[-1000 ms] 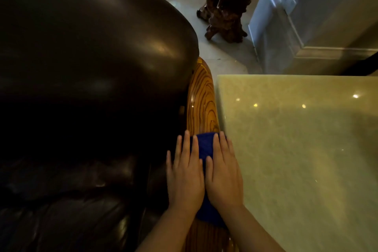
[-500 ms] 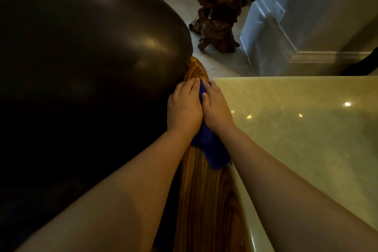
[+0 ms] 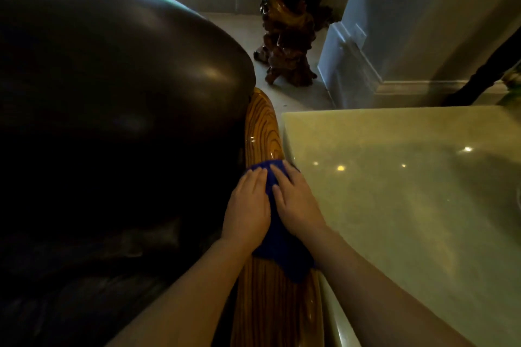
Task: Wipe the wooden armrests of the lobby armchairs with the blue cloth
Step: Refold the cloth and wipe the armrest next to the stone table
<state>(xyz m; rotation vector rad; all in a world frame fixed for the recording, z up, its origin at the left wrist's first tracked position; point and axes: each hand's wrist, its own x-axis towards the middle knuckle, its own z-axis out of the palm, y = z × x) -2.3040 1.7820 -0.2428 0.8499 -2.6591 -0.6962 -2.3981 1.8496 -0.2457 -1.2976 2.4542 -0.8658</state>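
A glossy wooden armrest (image 3: 262, 127) with dark grain runs from the bottom middle up to the chair's back. The blue cloth (image 3: 284, 259) lies across it about halfway along. My left hand (image 3: 248, 205) and my right hand (image 3: 296, 203) press flat on the cloth side by side, fingers straight and pointing away from me. Most of the cloth is hidden under the palms; its near end sticks out between my wrists.
The dark leather armchair (image 3: 112, 93) bulges at the left. A pale stone tabletop (image 3: 408, 191) sits tight against the armrest's right side. A carved wooden root sculpture (image 3: 290, 31) stands on the floor beyond, next to a grey-white pillar base (image 3: 355, 59).
Both hands slid the cloth out to the armrest's far end, then pulled it back toward me to the middle.
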